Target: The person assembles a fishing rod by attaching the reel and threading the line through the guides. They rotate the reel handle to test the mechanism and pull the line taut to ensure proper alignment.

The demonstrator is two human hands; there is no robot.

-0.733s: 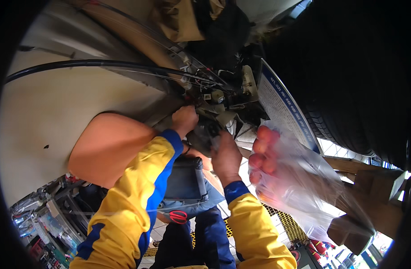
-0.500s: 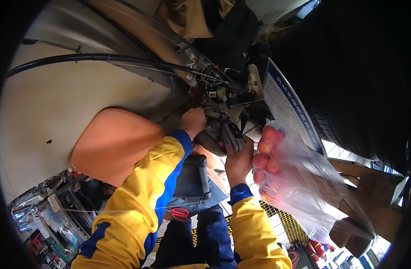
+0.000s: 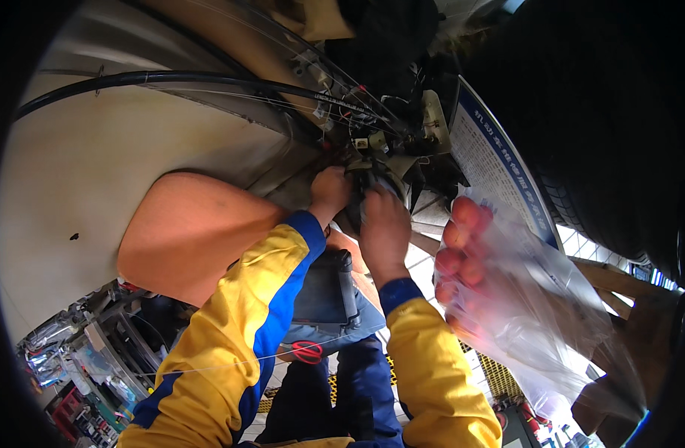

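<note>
Side by side in the middle of the view, both my hands work at a dark cluster of wires, connectors and small housings point(image 3: 372, 142). My left hand point(image 3: 329, 196) is closed, knuckles up, against the cluster's near side; what its fingers hold is hidden. My right hand point(image 3: 385, 231) is closed just to the right, its fingers curled over a dark and grey part. I cannot make out what that hand grips. A pale plastic piece point(image 3: 435, 123) stands up beyond it. Below my hands is a black box-shaped case point(image 3: 321, 291).
A clear plastic bag point(image 3: 544, 321) of red round fruit point(image 3: 462, 235) hangs at my right, before a printed board point(image 3: 499, 160) and a dark tyre point(image 3: 562, 201). A black cable point(image 3: 200, 77) arches over an orange panel point(image 3: 197, 231). Red-handled scissors point(image 3: 307, 352) lie below the case.
My right hand has moved up and left to the cluster. The grey handheld device it held is no longer plainly visible. My left hand stays about where it was.
</note>
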